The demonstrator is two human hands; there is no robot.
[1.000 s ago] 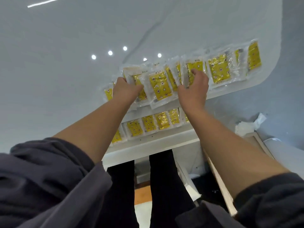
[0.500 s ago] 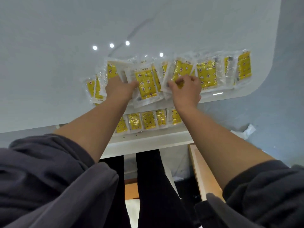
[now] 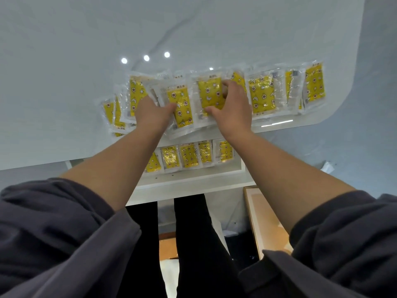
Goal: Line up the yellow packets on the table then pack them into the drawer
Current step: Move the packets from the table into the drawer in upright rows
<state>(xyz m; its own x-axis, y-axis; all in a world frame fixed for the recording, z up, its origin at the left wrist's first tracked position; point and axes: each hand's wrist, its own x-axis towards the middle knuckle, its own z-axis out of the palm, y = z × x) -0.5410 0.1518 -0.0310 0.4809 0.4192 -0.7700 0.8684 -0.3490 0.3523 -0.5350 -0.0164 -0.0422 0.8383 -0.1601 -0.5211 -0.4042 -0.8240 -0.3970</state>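
Observation:
Several yellow packets in clear wrappers lie in an overlapping row along the near edge of the white table (image 3: 64, 93). My left hand (image 3: 150, 114) rests on the left part of the row, its thumb pressing a packet with stars (image 3: 182, 106). My right hand (image 3: 233, 108) grips the packet beside it (image 3: 209, 93), thumb at its lower edge and fingers curled over its right side. More packets (image 3: 262, 93) lie further right. Below the table edge, the open white drawer (image 3: 193, 179) holds a row of several yellow packets (image 3: 189, 155).
The table's rounded corner (image 3: 335, 108) is at the right. A wooden board (image 3: 264, 220) stands on the floor at the lower right. My legs in black trousers (image 3: 193, 244) stand right in front of the drawer. Crumpled white paper (image 3: 327, 166) lies on the floor at the right.
My right hand has shifted left along the row and now grips a different packet. My left hand has slid slightly right, so the packets between my hands are bunched closer together.

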